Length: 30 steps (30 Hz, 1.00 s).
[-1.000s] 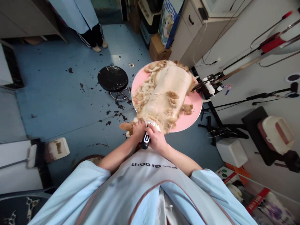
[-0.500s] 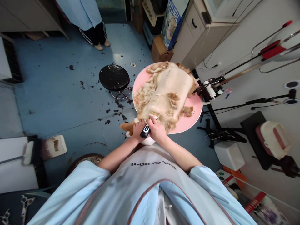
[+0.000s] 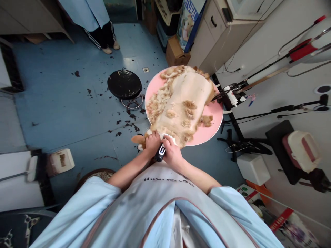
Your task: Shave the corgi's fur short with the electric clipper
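A tan dog [image 3: 184, 100] lies on a round pink grooming table [image 3: 213, 119], its back shaved smooth, with loose clumps of cut fur on and beside it. My right hand [image 3: 173, 155] is closed round a black and white electric clipper [image 3: 160, 152], its head against the dog's near end. My left hand [image 3: 152, 142] is closed on the dog's head at the table's near edge, with a tan ear [image 3: 138, 139] sticking out to the left.
A black round stool [image 3: 124, 85] stands left of the table on a blue floor strewn with dark fur. Another person's legs [image 3: 102, 32] are at the top. A grooming arm and bottle [image 3: 230, 94] stand at the right, with cabinets and boxes behind.
The clipper swung slightly out and back against the dog's near end; another fur clump now lies on the shaved back. Both hands stay at the dog's head.
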Each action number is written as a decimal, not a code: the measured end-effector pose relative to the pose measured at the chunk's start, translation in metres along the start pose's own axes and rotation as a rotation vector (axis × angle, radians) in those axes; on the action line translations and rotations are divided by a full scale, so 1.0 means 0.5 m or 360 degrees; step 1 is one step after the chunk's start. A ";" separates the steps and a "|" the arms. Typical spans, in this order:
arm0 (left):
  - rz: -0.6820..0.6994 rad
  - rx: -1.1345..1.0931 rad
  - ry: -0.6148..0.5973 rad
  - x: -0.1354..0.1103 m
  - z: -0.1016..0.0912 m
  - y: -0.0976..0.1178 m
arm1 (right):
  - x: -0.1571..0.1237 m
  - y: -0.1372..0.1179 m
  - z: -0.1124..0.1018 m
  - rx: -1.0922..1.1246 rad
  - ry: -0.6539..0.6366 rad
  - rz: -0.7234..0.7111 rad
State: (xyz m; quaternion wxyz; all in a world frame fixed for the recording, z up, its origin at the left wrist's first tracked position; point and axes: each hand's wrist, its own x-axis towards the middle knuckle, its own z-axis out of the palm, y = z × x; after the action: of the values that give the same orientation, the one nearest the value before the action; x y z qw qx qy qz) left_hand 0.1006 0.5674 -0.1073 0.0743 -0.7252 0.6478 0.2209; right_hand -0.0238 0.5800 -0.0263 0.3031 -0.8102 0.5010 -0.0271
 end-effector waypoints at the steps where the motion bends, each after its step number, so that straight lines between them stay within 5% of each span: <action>1: -0.0007 -0.0002 -0.0012 -0.001 -0.002 0.001 | 0.007 0.003 -0.002 0.0014 0.0008 0.0020; 8: -0.0018 -0.0044 -0.0043 -0.005 -0.006 0.003 | 0.030 0.030 -0.002 -0.0199 0.0077 0.0053; 15: 0.0029 -0.0172 -0.0070 0.006 0.003 -0.012 | -0.055 0.080 -0.001 0.0057 0.0563 -0.0087; 20: 0.0022 -0.0107 -0.0102 0.007 -0.003 -0.013 | -0.092 0.061 0.025 0.0223 0.0362 -0.0345; 30: 0.0019 -0.0092 -0.0198 0.009 -0.014 -0.015 | -0.042 0.078 0.050 0.0180 0.0240 -0.0130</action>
State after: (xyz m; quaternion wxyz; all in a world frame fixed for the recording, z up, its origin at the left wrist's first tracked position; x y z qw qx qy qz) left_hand 0.1098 0.5619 -0.1043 0.0921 -0.7080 0.6397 0.2846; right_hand -0.0565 0.5971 -0.0614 0.3083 -0.8073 0.4865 -0.1285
